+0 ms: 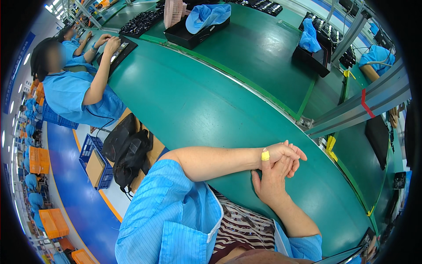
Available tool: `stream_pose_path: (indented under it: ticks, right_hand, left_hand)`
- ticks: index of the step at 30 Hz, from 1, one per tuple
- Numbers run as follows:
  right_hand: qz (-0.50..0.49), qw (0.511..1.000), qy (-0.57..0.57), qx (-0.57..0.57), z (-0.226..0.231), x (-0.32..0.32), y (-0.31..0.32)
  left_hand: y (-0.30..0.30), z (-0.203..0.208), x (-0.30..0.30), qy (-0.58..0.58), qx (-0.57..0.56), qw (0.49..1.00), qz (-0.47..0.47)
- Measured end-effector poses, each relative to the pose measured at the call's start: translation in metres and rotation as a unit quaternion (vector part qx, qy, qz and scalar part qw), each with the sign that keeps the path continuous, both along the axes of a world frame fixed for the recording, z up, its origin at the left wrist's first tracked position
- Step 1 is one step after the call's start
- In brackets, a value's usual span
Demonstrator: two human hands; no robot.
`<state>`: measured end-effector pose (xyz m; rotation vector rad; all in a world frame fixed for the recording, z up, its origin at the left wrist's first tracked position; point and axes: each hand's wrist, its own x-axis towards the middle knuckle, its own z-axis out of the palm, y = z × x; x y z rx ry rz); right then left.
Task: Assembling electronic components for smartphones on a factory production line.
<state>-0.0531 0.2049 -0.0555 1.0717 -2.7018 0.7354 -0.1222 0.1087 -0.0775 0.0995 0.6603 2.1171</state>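
My left hand (283,152) reaches across from the left, above the green work surface (211,119). Its fingers are loosely bent and somewhat apart, with no object visible in them. Against it from below lies my right hand (271,182), thumb spread and fingers stretched over the left hand and wrist. One right finger, with a yellow wrap (265,155) round its tip, rests by the left wrist. Where the hands overlap, some fingertips are hidden.
A green-edged conveyor runs beyond the table, with black trays (197,37) holding blue caps (208,18) and a metal post (365,108) at right. A co-worker in blue (83,88) handles a part at far left. A black bag (127,149) and blue crate (94,152) stand nearer left.
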Motion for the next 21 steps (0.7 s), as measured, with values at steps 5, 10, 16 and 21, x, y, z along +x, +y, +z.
stream_pose_path:
  ticks: [5, 10, 16, 21]
  right_hand:
    - [0.003, 1.0, -0.001, -0.008, -0.0023, 0.0002, 0.0011]
    - [0.001, 1.0, 0.007, -0.003, -0.0022, 0.0005, 0.0009]
    - [-0.001, 1.0, -0.002, 0.002, -0.0012, 0.0006, 0.0008]
    - [-0.002, 1.0, 0.0, 0.002, -0.0005, 0.0005, 0.0007]
  left_hand:
    - [-0.0001, 0.0014, 0.0004, -0.004, -0.004, 1.0, 0.005]
    - [0.0001, 0.001, 0.0006, -0.004, -0.004, 1.0, 0.003]
    - [-0.0001, 0.0011, 0.0007, -0.003, -0.003, 1.0, 0.003]
    - [0.0004, 0.0004, 0.0002, -0.004, -0.002, 1.0, 0.003]
